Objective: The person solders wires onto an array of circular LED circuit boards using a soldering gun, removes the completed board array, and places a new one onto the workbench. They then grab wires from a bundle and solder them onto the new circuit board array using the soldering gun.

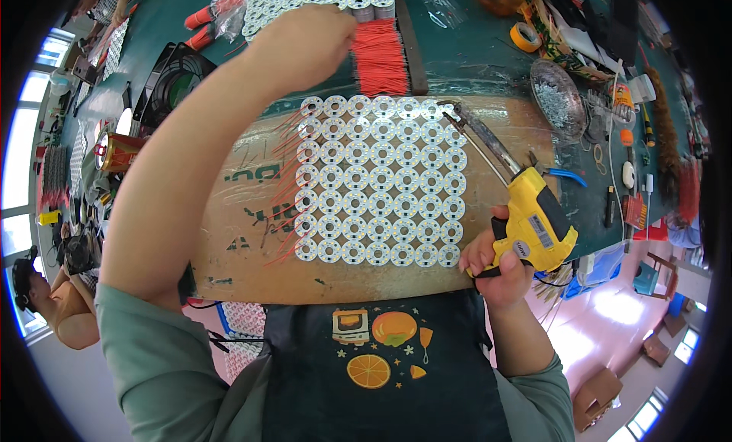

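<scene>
My right hand is wrapped round the grip of a yellow and black soldering gun. Its long metal tip points up and left, reaching the top right corner of a grid of round white LED boards. Thin red wires stick out along the grid's left side. Stretched to the far side, my left hand is closed, its fingers curled down beside a bundle of red wires and more round boards. Its fingertips are hidden, so what they grip cannot be made out.
The grid lies on a brown board over the green table. A metal bowl of small bits, yellow tape and blue-handled pliers lie right. Left are a black fan and a can. Other people sit far left.
</scene>
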`<state>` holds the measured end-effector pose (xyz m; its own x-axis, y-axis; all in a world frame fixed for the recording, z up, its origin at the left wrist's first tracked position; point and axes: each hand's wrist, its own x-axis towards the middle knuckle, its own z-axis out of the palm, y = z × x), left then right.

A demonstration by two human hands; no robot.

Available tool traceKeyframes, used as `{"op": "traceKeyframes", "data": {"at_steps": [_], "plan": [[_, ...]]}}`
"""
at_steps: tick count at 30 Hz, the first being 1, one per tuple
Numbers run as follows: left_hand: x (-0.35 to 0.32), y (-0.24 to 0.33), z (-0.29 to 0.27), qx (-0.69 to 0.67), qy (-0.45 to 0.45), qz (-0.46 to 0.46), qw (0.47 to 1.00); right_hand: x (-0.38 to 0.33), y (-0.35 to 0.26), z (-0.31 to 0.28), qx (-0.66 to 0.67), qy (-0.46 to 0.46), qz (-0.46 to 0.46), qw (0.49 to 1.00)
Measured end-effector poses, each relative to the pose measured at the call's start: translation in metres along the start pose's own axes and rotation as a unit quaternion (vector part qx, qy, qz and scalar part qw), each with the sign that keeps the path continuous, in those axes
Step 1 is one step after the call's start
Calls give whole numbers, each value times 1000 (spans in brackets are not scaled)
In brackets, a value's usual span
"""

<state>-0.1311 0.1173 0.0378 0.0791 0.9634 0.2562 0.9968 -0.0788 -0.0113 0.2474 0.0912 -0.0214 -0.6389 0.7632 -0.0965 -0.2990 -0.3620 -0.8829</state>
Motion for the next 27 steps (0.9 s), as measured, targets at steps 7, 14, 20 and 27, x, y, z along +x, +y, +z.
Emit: {"op": "traceKeyframes", "data": {"at_steps": [7,14,20,27], "plan": [[-20,-9,-35,276,-217,8,936,0,2,-3,-4,6,-2,1000],[-21,11,-27,235,-254,-8,938,2,4,-6,4,-13,-19,1000],[-74,32,-61,100,-172,-39,979,2,7,-9,-2,-34,-14,999],[-188,104,-53,-74,17,-98,992,-16,-3,-2,-75,-78,61,992]]}}
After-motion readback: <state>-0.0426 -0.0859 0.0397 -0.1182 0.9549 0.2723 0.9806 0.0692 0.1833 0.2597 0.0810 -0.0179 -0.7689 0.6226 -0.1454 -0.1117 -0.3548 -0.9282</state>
